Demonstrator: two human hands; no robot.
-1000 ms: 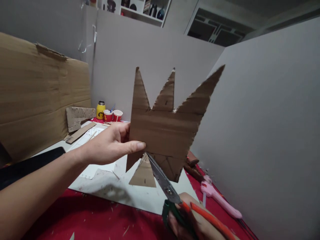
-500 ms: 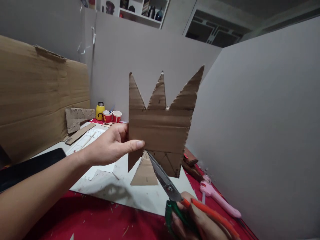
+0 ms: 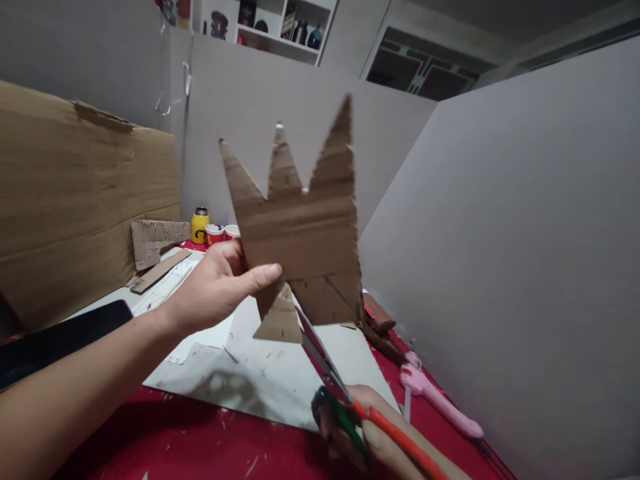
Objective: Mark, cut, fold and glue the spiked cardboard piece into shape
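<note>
My left hand (image 3: 220, 283) pinches a brown piece of cardboard (image 3: 305, 233) at its left edge, thumb in front. Pointed spikes rise along its top, and pencil lines mark its lower part. A small cardboard triangle (image 3: 281, 320) hangs at the bottom edge, its tip close below my thumb; whether it is still joined there I cannot tell. In my right hand (image 3: 373, 427) are scissors (image 3: 325, 363) with green and orange handles, their blades pointing up beside the triangle's right side. The right hand's fingers are partly blurred.
A white board (image 3: 270, 370) lies on a red cloth (image 3: 200, 440). At the right lies a pink glue gun (image 3: 440, 400). A large cardboard sheet (image 3: 90, 200) stands at the left, near a dark flat object (image 3: 65, 343). Behind are a yellow bottle (image 3: 199, 227) and paper cups (image 3: 215, 235).
The cardboard has moved left and up and tilted anticlockwise in my left hand. The scissors have shifted slightly up and left, still beside the triangle.
</note>
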